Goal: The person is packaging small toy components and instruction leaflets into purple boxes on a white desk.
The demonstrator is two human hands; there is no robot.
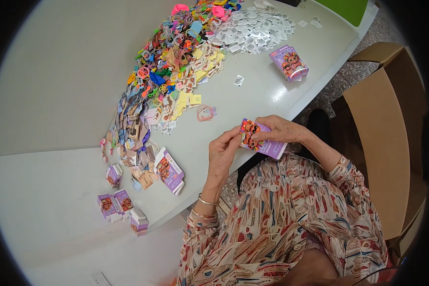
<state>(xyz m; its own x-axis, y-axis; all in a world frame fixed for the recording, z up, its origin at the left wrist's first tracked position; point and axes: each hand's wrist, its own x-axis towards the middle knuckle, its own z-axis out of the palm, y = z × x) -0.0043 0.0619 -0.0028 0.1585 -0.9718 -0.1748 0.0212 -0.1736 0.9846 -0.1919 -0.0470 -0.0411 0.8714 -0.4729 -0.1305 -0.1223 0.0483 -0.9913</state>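
Observation:
Both hands hold one small purple carton [261,139] printed with orange cartoon figures, just over the near edge of the white table [57,95]. My right hand [283,129] grips the carton from above and behind. My left hand [222,151] pinches its left end with the fingertips. A pink plastic ring piece [206,113] lies on the table just beyond the carton.
A long heap of colourful plastic bits and card pieces [169,66] runs up the table, with small white sachets [255,29] at its far end. More purple cartons [169,170] lie left, one stack [289,62] right. An open cardboard box [381,128] stands at my right.

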